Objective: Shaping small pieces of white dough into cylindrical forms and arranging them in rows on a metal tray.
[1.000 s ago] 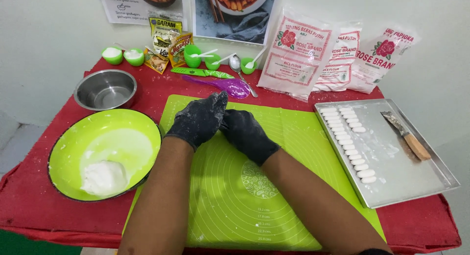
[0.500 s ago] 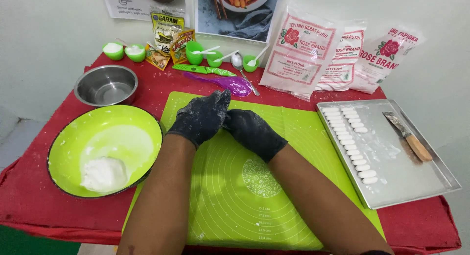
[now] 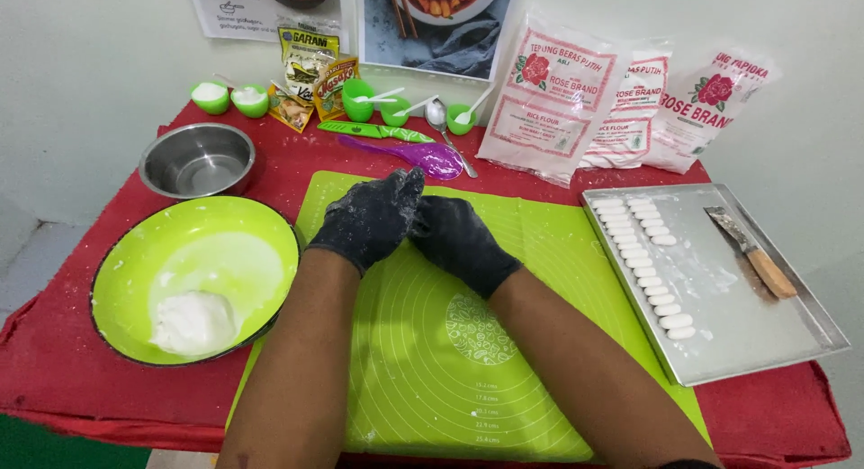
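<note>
Both hands wear black gloves dusted with white flour. My left hand (image 3: 367,219) and my right hand (image 3: 459,242) are pressed together over the far part of the green silicone mat (image 3: 432,361). Whatever lies between the palms is hidden. A large green bowl (image 3: 135,253) at the left holds a lump of white dough (image 3: 191,321). On the right, a metal tray (image 3: 765,325) carries rows of small white dough pieces (image 3: 648,257) and a wooden-handled knife (image 3: 754,253).
A steel bowl (image 3: 198,160) stands at the back left. Small green cups (image 3: 232,98), seasoning packets (image 3: 310,73), a green knife (image 3: 373,130), a purple spatula (image 3: 414,156) and a spoon (image 3: 445,131) line the back. Flour bags (image 3: 621,104) lean against the wall. A red cloth (image 3: 54,370) covers the table.
My joined hands have stayed over the mat's far part, shifting only slightly. Nothing else has moved.
</note>
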